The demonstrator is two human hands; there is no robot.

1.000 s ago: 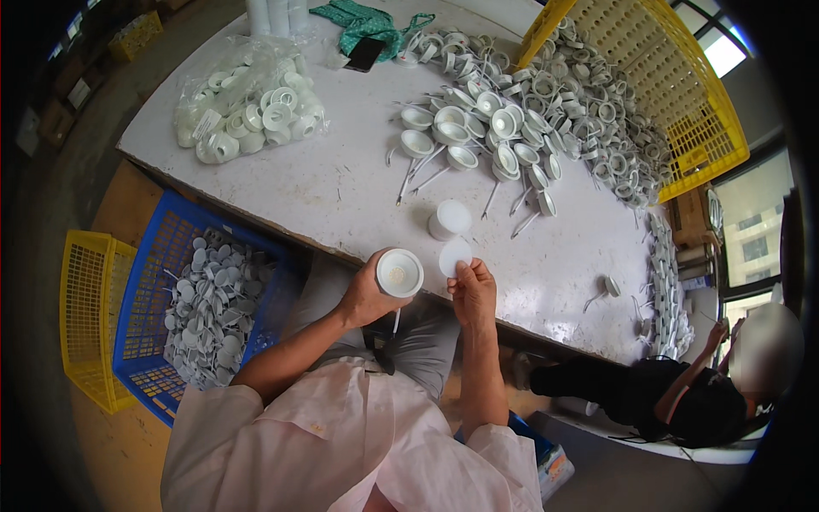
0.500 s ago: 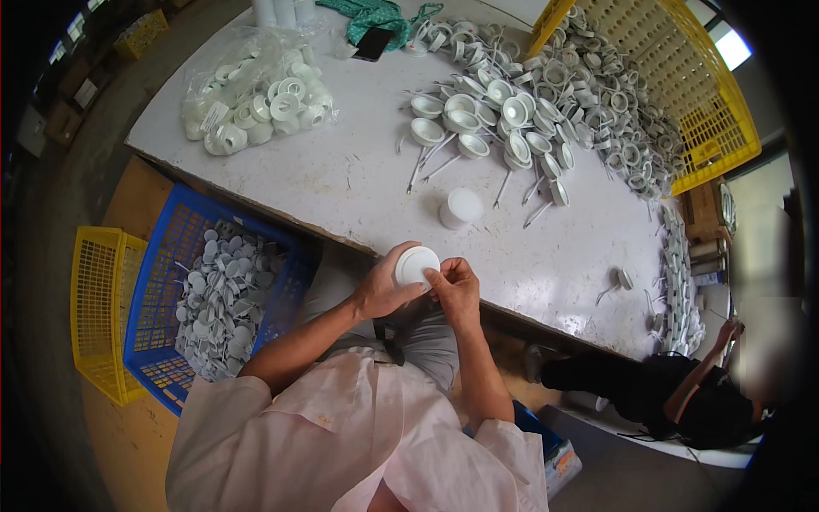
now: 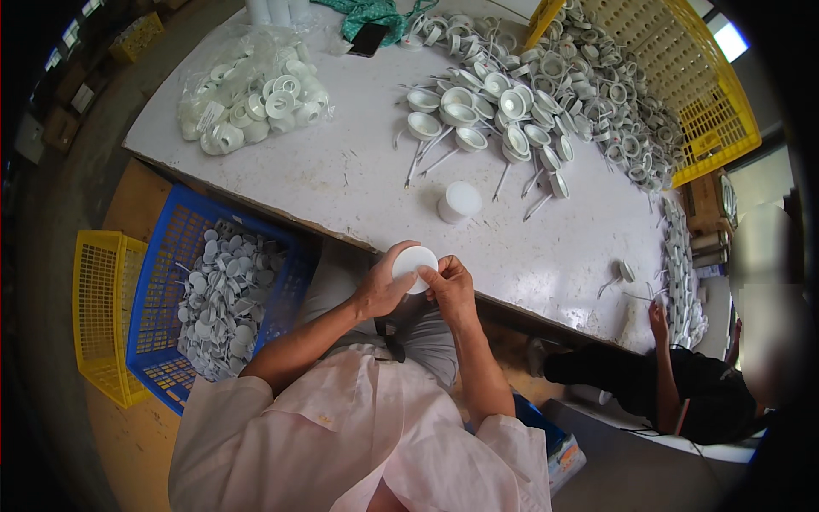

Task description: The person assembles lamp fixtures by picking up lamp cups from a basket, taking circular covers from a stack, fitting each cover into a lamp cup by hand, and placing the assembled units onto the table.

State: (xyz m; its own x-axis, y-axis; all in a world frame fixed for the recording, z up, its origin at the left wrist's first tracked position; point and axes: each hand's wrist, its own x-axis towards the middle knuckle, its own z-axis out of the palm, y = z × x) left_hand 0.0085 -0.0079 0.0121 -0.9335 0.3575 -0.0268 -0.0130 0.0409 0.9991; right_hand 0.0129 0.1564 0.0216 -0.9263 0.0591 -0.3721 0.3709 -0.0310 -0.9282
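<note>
White round cap (image 3: 415, 264): held in front of the body at the near edge of the tabletop (image 3: 358, 183), flat face up, between both hands. Left hand (image 3: 382, 288): grip closed on the cap's left and lower side, fingers curled under it. Right hand (image 3: 450, 286): grip closed on the cap's right edge, fingertips pinching it. Small stack of white caps (image 3: 459, 201): stands alone on the tabletop just beyond the hands, apart from them. Heap of white cup-shaped parts with thin stems (image 3: 520, 119): spread across the far right of the tabletop, running up to a yellow crate (image 3: 695, 81) tilted at the far corner. Clear bag of white rings (image 3: 252, 98): lies on the far left of the tabletop. Blue crate (image 3: 175, 247): on the floor left of the person, holding grey-white discs (image 3: 226, 294). Yellow basket (image 3: 98, 316): just beside the blue crate, further left. Another person in dark clothes (image 3: 674, 388): seated at the right end.
</note>
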